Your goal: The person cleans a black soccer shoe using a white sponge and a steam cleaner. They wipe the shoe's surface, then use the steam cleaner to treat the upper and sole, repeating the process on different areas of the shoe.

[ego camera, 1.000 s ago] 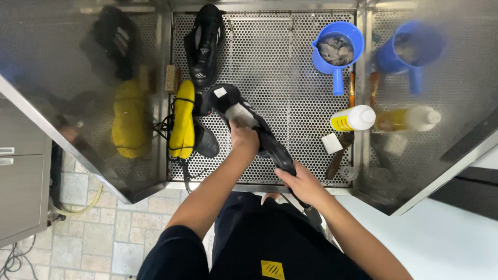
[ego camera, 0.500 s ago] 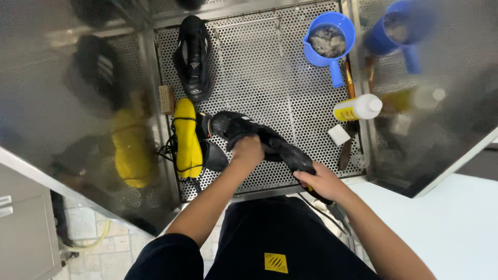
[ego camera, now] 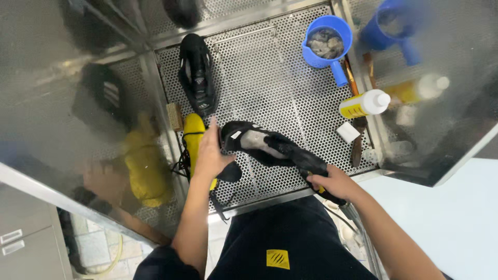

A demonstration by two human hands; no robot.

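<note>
Two hands on black shoe (ego camera: pixel 275 150), perforated steel tray (ego camera: pixel 270 88), tiled floor (ego camera: pixel 98 249).

The black shoe (ego camera: pixel 275 148) I grip looks matt cloth; my perforated tray (ego camera: pixel 270 83) is dull brushed metal; the blue jug (ego camera: pixel 328 44) seems glossy plastic, though blurred.

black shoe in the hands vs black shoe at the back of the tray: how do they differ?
The held black shoe is gripped by the left hand and right hand; the back shoe lies untouched on the perforated tray. The held shoe lies crosswise, showing a pale grey insole; the back shoe points away, sole down. Both are black.
</note>
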